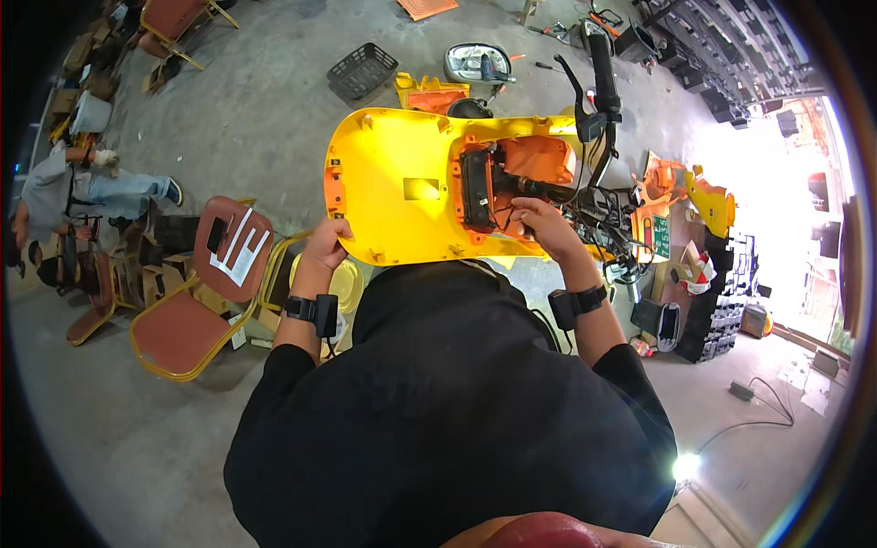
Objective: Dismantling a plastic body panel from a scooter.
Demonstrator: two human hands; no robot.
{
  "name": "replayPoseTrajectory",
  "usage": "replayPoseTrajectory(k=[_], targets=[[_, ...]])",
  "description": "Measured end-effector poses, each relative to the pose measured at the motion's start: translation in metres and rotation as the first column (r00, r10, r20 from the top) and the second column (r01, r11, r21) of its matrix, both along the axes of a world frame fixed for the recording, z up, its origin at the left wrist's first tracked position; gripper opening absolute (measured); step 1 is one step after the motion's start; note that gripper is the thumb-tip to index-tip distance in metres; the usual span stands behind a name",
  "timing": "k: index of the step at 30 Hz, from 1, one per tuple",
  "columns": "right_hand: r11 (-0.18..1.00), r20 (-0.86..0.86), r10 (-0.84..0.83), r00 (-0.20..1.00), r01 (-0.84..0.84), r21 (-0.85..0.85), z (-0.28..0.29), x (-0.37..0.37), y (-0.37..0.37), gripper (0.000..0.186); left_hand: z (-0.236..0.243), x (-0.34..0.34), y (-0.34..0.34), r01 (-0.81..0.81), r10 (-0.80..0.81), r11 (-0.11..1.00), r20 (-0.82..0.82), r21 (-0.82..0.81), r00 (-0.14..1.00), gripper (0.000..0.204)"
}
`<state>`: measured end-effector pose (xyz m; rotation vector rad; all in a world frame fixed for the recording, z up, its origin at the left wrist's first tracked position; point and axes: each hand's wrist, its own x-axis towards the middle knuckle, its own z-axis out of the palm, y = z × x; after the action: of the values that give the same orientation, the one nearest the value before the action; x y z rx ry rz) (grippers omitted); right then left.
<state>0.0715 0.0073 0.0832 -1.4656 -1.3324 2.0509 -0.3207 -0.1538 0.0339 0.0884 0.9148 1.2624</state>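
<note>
My left hand [331, 239] grips the near left corner of a large yellow body panel [384, 173] in front of me. Set into the panel's right part is an orange compartment [534, 155] holding a black box [477, 187]. My right hand [544, 224] is curled at that compartment's near side, beside dark wires, its fingertips closed on something too small to make out. Just right of it are the black handlebar [603, 73] and a tangle of cables [603, 219] on the vehicle.
A person [64, 187] is at the left, near red-cushioned chairs [196, 333]. A black crate [361, 68], orange and yellow parts [429, 96], and tools [484, 64] lie beyond the panel. Stacked black parts [717, 310] and a cable [776, 411] are at the right.
</note>
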Motion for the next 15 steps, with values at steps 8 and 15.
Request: replayPoseTrajectory(k=[8, 15], targets=[[0.997, -0.008, -0.051, 0.999, 0.05, -0.065, -0.036, -0.055, 0.041, 0.03, 0.011, 0.014, 0.001, -0.045, 0.045, 0.999, 0.018, -0.019, 0.999, 0.049], [0.985, 0.001, -0.16, 0.987, 0.16, -0.063, -0.049, -0.077, 0.061, 0.021, 0.013, 0.012, 0.002, -0.002, 0.003, 1.0, 0.042, -0.029, 0.999, 0.052]])
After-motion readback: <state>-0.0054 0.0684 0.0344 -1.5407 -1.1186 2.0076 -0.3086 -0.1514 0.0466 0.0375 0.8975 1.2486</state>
